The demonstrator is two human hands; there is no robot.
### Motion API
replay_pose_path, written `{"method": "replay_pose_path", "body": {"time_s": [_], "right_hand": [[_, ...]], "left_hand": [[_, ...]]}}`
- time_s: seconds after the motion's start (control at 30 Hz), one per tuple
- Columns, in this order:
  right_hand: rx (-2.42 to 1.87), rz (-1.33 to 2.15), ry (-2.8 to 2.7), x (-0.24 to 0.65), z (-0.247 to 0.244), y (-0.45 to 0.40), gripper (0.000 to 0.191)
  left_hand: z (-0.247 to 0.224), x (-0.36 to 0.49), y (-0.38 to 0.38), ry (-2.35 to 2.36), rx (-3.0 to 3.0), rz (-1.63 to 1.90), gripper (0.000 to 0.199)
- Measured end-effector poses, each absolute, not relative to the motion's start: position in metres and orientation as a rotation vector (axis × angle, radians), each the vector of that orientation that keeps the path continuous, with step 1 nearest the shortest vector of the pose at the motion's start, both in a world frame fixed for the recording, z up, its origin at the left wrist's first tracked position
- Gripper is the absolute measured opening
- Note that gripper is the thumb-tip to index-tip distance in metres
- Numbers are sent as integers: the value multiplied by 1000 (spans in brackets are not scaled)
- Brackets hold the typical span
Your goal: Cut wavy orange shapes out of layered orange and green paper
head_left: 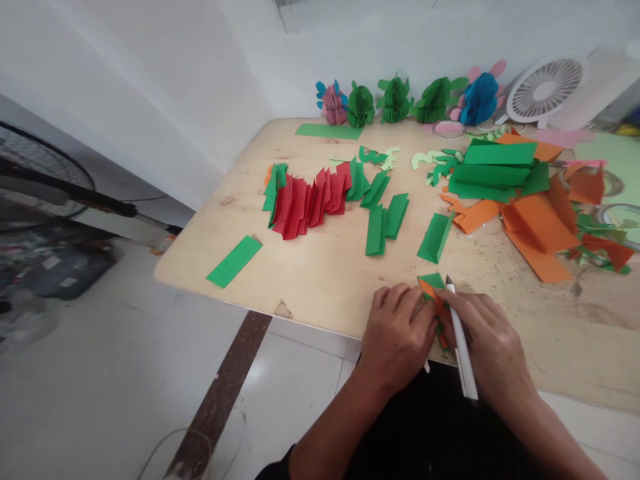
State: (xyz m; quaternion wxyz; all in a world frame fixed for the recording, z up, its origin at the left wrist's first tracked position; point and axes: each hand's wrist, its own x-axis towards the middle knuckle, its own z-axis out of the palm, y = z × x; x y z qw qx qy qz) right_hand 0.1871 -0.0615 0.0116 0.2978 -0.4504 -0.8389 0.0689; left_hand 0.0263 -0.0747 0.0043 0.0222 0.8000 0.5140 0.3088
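Note:
At the table's front edge, my left hand (400,327) is closed with curled fingers over a small orange paper piece (434,293) lying on green paper (431,280). My right hand (493,340) meets it from the other side. A white pen (463,353) is tucked in that hand, its dark tip pointing away from me, while the fingertips press on the orange piece. Most of the papers between my hands are hidden. Just beyond them lies a folded green strip (435,238).
Red folded papers (310,203) stand in a row at left, with a loose green strip (235,261) nearby. Green folded sheets (495,163) and orange scraps (543,220) are heaped at right. Several paper figures (395,100) and a white fan (546,90) line the wall.

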Motion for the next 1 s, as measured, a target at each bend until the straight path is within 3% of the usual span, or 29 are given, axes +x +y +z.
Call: {"method": "replay_pose_path", "body": {"time_s": [1.0], "right_hand": [[-1199, 171, -2236, 188, 10, -61, 37]], "left_hand": [[4, 26, -76, 1617, 2497, 931, 20]]}}
